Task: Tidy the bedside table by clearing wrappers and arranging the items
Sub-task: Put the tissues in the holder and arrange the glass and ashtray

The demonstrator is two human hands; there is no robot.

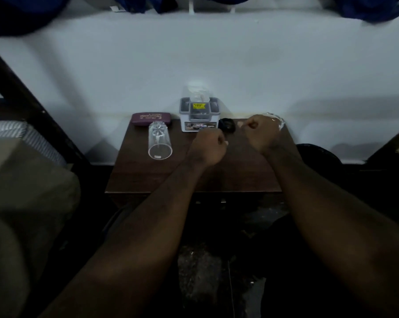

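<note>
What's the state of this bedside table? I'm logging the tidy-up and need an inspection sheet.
Surface: dark wooden table, against the wall.
Job's things: maroon case back left; upright glass in front of it; white box back centre; black round thing right of the box.
Clutter: something clear at the right hand; held or not, cannot tell.
Hands: left hand and right hand both curled above the table.
Cables: nothing seen.
Surroundings: white wall behind; bed at left.

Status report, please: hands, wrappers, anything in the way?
Left hand curled over table, contents unclear. Right hand curled, seems to grip clear wrapper. Glass, case, organizer box, black round item toward the back.
</note>
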